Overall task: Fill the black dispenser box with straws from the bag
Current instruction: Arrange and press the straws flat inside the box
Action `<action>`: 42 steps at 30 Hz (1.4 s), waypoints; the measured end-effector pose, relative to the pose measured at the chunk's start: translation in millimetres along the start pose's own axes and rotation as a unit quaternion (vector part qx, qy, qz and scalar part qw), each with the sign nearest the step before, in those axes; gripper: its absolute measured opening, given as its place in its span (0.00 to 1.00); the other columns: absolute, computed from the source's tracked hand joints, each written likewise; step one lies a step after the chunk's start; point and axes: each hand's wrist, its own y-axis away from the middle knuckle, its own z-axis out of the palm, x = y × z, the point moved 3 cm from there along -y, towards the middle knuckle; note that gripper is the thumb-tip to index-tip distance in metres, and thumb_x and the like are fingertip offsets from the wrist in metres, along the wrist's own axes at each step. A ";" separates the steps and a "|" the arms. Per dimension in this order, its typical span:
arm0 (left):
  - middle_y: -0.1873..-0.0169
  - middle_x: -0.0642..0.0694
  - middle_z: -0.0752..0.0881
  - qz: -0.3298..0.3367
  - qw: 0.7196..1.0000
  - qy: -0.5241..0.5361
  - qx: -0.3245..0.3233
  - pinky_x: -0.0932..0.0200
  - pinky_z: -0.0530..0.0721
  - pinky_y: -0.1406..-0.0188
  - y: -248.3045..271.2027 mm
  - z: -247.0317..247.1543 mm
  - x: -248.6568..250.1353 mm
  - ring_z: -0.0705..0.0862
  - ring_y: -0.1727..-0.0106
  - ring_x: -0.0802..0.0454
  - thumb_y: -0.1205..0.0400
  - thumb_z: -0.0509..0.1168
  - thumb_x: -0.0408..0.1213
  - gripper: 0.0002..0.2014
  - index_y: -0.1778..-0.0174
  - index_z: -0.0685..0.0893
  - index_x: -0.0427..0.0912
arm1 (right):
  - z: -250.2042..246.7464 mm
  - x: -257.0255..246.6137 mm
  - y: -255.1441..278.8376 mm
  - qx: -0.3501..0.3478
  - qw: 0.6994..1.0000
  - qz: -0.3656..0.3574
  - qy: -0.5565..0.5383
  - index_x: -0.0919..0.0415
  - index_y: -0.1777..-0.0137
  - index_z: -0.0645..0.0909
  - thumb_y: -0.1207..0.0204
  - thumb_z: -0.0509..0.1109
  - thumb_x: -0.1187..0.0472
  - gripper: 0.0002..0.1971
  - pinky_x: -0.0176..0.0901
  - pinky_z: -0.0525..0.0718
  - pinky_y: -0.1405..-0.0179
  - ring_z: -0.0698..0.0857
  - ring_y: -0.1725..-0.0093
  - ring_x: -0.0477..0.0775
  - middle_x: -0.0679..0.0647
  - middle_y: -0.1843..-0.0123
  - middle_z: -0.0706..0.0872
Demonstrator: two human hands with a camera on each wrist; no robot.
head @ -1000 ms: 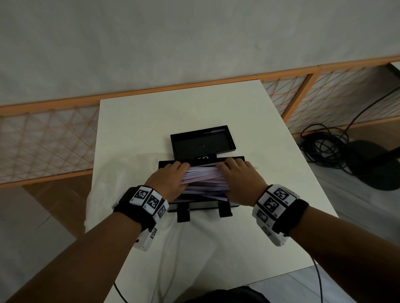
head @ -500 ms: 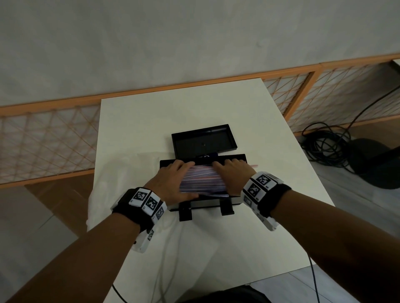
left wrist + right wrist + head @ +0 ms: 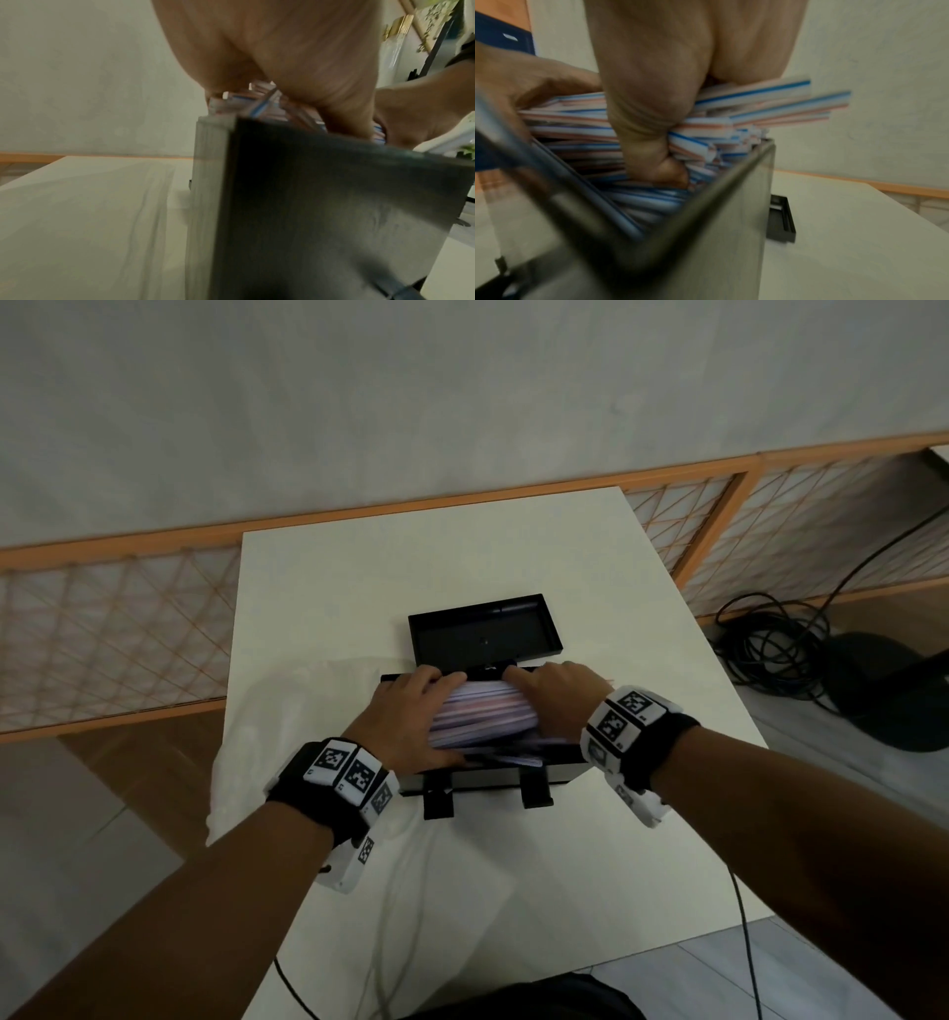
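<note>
The black dispenser box (image 3: 488,775) stands open at the table's middle. A thick bundle of red- and blue-striped straws (image 3: 482,716) lies across its top, partly down inside. My left hand (image 3: 408,716) grips the bundle's left end, fingers over the top and thumb along the front. My right hand (image 3: 552,698) grips the right end. In the right wrist view the right thumb curls under the straws (image 3: 757,105), whose ends stick out past the box wall (image 3: 731,223). The left wrist view shows my palm (image 3: 295,50) above straw ends (image 3: 257,103) and the box side (image 3: 334,203).
The box's black lid (image 3: 482,634) lies upturned just behind the box. A crumpled clear plastic bag (image 3: 267,737) spreads over the white table (image 3: 411,557) to the left. Orange lattice fencing lines the wall, and coiled cables (image 3: 770,649) lie on the floor at right.
Both hands have kept hold of the straw bundle. The right hand has shifted left along it and its wrist has come closer to the box.
</note>
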 end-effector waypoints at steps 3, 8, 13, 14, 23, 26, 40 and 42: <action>0.28 0.45 0.68 0.015 0.999 0.004 0.033 0.47 0.70 0.29 2.1 -14.8 1.3 0.73 0.33 0.45 0.34 0.75 0.58 0.46 0.22 0.62 0.50 | -8.3 2.5 3.5 0.021 1.000 -0.001 0.016 0.54 0.31 0.64 0.29 0.70 0.54 0.28 0.49 0.75 0.63 0.86 0.54 0.66 0.60 0.49 0.85; 0.32 0.45 0.73 0.025 0.999 0.034 0.033 0.51 0.71 0.31 0.9 -13.1 -1.8 0.72 0.33 0.46 0.32 0.76 0.52 0.41 0.24 0.67 0.49 | -7.1 0.8 7.4 0.029 1.000 0.004 0.009 0.54 0.31 0.64 0.31 0.69 0.57 0.29 0.51 0.78 0.55 0.84 0.49 0.64 0.59 0.46 0.84; 0.35 0.41 0.78 0.046 0.997 -0.010 0.054 0.42 0.74 0.32 0.2 1.7 -3.5 0.71 0.33 0.41 0.31 0.69 0.58 0.38 0.27 0.72 0.45 | 7.2 -4.5 11.5 0.035 0.999 0.014 -0.021 0.52 0.25 0.60 0.30 0.69 0.43 0.36 0.57 0.72 0.36 0.77 0.36 0.64 0.57 0.34 0.76; 0.35 0.41 0.78 0.044 0.997 -0.007 0.057 0.41 0.74 0.33 0.1 2.6 -3.8 0.71 0.33 0.41 0.32 0.66 0.60 0.39 0.26 0.71 0.44 | 9.9 -5.5 12.1 0.035 0.999 0.012 -0.026 0.52 0.23 0.58 0.31 0.69 0.41 0.39 0.58 0.71 0.34 0.75 0.34 0.63 0.57 0.32 0.74; 0.35 0.46 0.78 -0.014 0.991 0.028 0.133 0.48 0.67 0.35 7.1 -22.0 -9.7 0.72 0.32 0.45 0.22 0.43 0.59 0.32 0.29 0.74 0.47 | 9.1 -2.1 21.0 0.050 0.997 -0.016 -0.058 0.45 0.19 0.50 0.34 0.70 0.36 0.47 0.58 0.63 0.28 0.70 0.29 0.61 0.54 0.27 0.69; 0.43 0.43 0.83 -0.021 0.990 0.031 0.138 0.46 0.73 0.44 13.5 -30.8 -18.3 0.77 0.40 0.41 0.23 0.42 0.49 0.28 0.37 0.80 0.44 | -3.0 -9.1 27.6 0.062 0.997 -0.029 -0.044 0.43 0.20 0.51 0.35 0.72 0.38 0.47 0.65 0.50 0.22 0.61 0.22 0.61 0.54 0.23 0.64; 0.28 0.41 0.69 -0.100 0.992 -0.018 0.069 0.44 0.66 0.31 17.7 -25.6 -25.0 0.64 0.29 0.40 0.26 0.56 0.53 0.32 0.25 0.69 0.45 | -9.0 -113.1 24.6 0.136 0.944 -0.222 -0.205 0.64 0.47 0.85 0.24 0.68 0.63 0.09 0.55 0.83 0.57 0.86 0.55 0.66 0.64 0.49 0.87; 0.27 0.41 0.70 -0.123 0.991 -0.011 0.042 0.43 0.66 0.30 16.3 -23.5 -26.7 0.64 0.27 0.39 0.26 0.50 0.51 0.31 0.28 0.73 0.44 | -16.0 -98.7 31.8 0.153 0.929 -0.184 -0.283 0.64 0.47 0.84 0.23 0.67 0.63 0.08 0.51 0.83 0.57 0.86 0.56 0.61 0.61 0.53 0.88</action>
